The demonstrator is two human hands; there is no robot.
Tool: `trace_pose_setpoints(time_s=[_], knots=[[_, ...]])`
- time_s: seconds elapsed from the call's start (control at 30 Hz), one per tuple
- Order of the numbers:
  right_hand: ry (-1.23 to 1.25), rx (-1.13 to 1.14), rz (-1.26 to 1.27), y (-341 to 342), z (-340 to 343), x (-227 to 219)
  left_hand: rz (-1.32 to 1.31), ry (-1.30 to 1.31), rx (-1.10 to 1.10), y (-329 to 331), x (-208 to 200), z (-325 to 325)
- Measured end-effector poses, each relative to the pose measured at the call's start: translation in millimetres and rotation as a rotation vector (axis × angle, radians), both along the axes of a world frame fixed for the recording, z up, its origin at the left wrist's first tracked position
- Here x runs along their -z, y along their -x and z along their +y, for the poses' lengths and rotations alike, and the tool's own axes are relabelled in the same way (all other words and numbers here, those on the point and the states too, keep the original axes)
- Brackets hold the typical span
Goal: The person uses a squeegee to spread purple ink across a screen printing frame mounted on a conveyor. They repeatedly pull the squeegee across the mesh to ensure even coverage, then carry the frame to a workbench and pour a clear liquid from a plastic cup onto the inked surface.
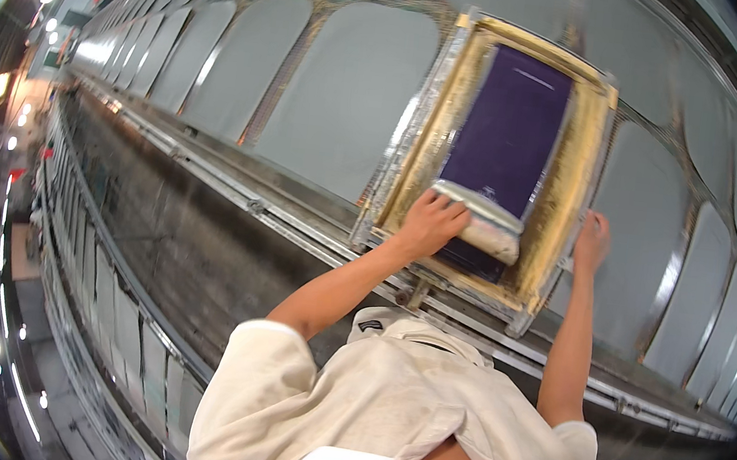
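A rectangular screen-printing frame with a yellowed, stained border lies tilted on the long table before me. Dark purple ink or mesh fills its middle. Across the near part of that purple area sits a squeegee with a pale, ink-smeared handle. My left hand is closed over the squeegee's left end. At the frame's right edge, my right hand has its fingers curled against the side; part of its grip is hidden.
Grey rounded panels line the table in rows on both sides of the frame. A metal rail runs along the table's near edge, close to my body. Beyond a dark aisle, another row of panels stands at the left.
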State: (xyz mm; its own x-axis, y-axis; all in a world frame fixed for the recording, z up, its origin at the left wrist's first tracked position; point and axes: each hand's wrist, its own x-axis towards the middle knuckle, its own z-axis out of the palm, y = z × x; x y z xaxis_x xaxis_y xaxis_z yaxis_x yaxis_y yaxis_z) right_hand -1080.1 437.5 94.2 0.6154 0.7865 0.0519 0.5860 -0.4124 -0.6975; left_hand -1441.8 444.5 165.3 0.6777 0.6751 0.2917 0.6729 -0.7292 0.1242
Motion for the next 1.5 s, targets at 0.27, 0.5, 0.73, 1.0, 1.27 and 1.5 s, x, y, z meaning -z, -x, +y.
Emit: trace_pose_setpoints(time_s=[0.27,0.5,0.73,1.0,1.27,1.5], knots=[[0.228,-0.072,0.006,-3.4,3.0,-30.1,-0.055,-0.076,-0.013,-54.9,14.7,183.2],[0.072,-0.404,-0.033,-15.0,125.2,-110.2,0.040,0.049,0.072,-108.8,5.0,332.8],[0.123,-0.792,-0.390,4.7,311.3,-116.5,0.156,0.233,0.005,-135.1,-31.9,389.5],[0.341,-0.866,-0.292,10.9,341.8,-87.9,0.184,0.283,-0.043,-131.3,-20.2,389.1],[0.236,-0.991,-0.381,58.9,196.0,-82.6,0.052,0.293,0.011,-74.2,-17.4,236.0],[0.235,-1.032,-0.362,119.4,1.3,-91.3,0.043,0.308,0.031,-11.4,-25.8,38.2]])
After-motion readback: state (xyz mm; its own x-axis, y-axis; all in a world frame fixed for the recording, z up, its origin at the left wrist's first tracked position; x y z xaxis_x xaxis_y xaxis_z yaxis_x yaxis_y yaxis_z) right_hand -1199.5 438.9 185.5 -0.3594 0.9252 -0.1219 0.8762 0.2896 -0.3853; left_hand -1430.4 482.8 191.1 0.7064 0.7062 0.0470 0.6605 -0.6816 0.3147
